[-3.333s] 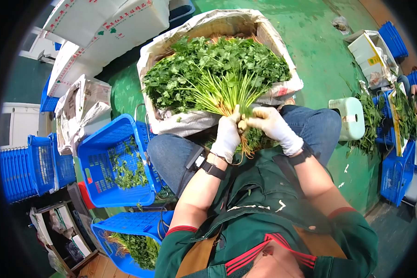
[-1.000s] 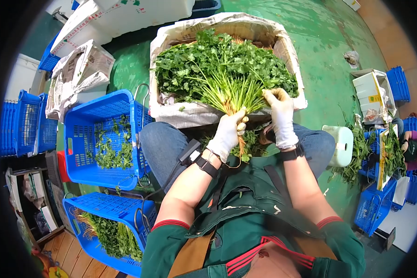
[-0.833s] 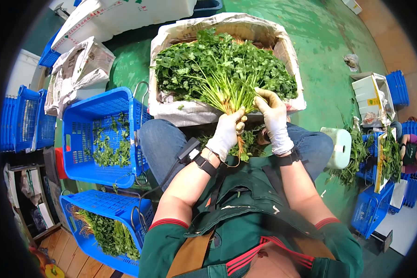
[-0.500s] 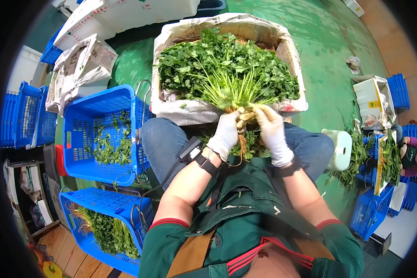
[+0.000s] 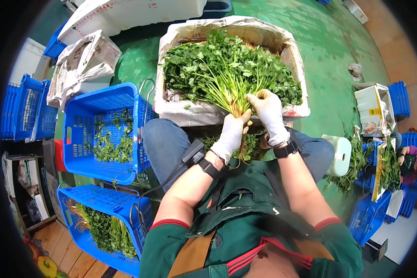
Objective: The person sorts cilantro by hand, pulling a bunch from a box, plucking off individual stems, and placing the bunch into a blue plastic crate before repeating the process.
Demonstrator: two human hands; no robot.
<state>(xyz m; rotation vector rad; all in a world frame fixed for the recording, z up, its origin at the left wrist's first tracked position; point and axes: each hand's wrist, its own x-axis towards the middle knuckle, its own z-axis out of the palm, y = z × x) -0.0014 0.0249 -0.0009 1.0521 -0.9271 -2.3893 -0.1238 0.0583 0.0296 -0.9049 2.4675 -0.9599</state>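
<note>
A bunch of leafy greens [image 5: 224,88], like celery or coriander, fans out over the foam box, its pale stems narrowing to brownish roots. My left hand [image 5: 231,134], in a white glove, is closed around the root end. At the right edge of the stems, my gloved right hand [image 5: 268,113] has its fingers curled in a pinch; what lies between them is hidden. Under the bunch, the foam box [image 5: 185,113] is lined with newspaper and heaped with more of the same greens. Loose greens [image 5: 250,143] lie below my hands, between my knees.
To the left stands a blue basket [image 5: 74,160] with scattered leaves. Another blue basket [image 5: 90,194], lower left, holds bundled greens. A pale green stool [image 5: 339,155] is beside my right knee. Far right, a person [image 5: 410,162] is near more greens and crates.
My right hand has moved from the root end up to the right side of the stems. My left hand still grips the roots. The view has shifted slightly.
</note>
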